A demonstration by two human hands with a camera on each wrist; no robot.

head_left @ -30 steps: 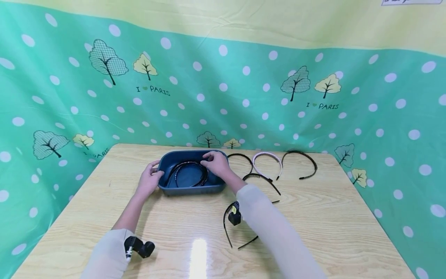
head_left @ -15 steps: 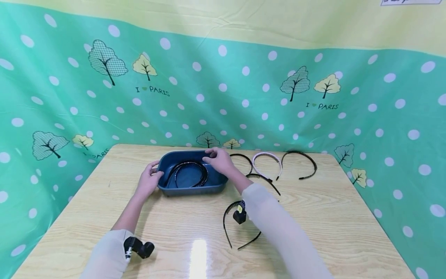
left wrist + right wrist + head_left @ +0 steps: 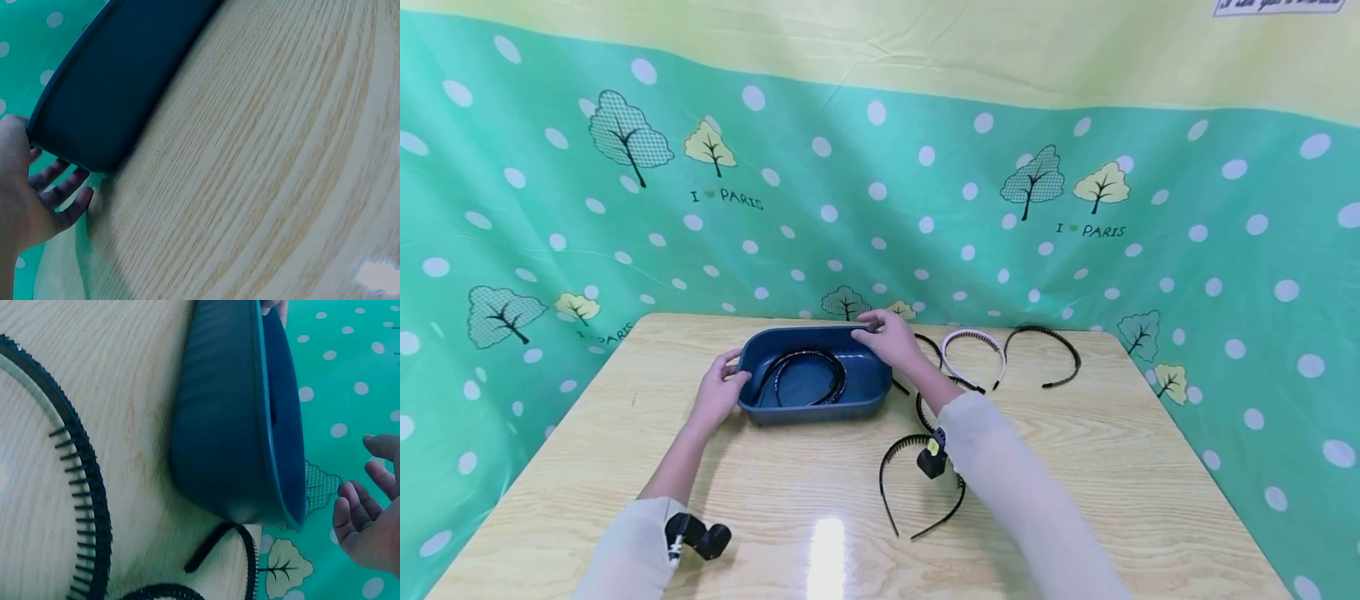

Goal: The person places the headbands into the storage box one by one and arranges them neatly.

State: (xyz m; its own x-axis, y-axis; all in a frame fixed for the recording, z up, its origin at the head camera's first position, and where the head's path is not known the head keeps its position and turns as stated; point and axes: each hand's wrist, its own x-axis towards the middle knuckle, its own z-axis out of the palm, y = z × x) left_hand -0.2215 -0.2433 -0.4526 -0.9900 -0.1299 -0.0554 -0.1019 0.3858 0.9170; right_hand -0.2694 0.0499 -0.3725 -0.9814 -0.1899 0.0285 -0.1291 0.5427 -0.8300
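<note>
At the left end of a dark blue plastic bin (image 3: 816, 413), my left hand (image 3: 718, 393) grips the wall, thumb over the rim and fingers outside. The left wrist view shows these fingers (image 3: 62, 187) spread along the bin's end. Black headbands (image 3: 841, 379) lie together inside the bin, overlapping in a ring. Over the bin's right rear corner is my right hand (image 3: 891, 340), empty, fingers relaxed. In the right wrist view this hand (image 3: 375, 506) is apart from the bin's rim. A toothed black headband (image 3: 94, 487) lies nearest that wrist.
To the bin's right on the wooden table (image 3: 1135, 467) lie a pink headband (image 3: 951, 360), a black headband (image 3: 1067, 342) and others partly hidden by my right arm. Another black headband (image 3: 883, 483) lies nearer the front. A green dotted cloth (image 3: 880, 225) hangs behind.
My right hand has moved right, from over the headbands in the bin to its right rear corner. The left hand stays on the bin's left end.
</note>
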